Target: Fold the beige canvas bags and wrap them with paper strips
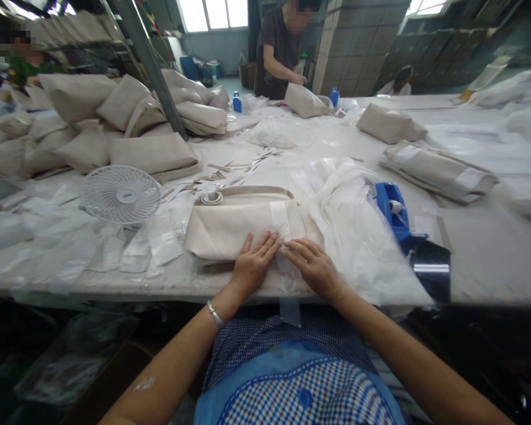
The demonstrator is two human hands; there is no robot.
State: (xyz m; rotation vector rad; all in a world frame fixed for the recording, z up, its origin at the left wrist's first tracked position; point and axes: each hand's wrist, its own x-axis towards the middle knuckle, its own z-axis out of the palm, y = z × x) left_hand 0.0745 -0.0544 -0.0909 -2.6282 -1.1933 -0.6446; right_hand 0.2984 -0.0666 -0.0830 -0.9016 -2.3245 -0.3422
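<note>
A beige bag (pixel 230 227) lies flat near the front edge of the table, with a rolled strap (pixel 212 198) along its far side. Across its right part runs a whitish strip (pixel 279 215), perhaps wrap or paper. My left hand (pixel 254 260) rests on the bag's front with fingers stretched out, fingertips at the strip. My right hand (pixel 314 265) lies beside it, fingers extended, tips touching the bag's lower right by the strip. The two hands' fingertips nearly meet. A clear strip of film (pixel 289 311) hangs over the table edge below them.
A white fan (pixel 123 195) stands at left among plastic sleeves. Piled beige bags (pixel 154 153) lie behind it. White plastic bags (pixel 358 236) and a blue tape dispenser (pixel 392 209) are at right. More wrapped bags (pixel 440 171) lie farther right. A co-worker (pixel 278 53) handles a bag across the table.
</note>
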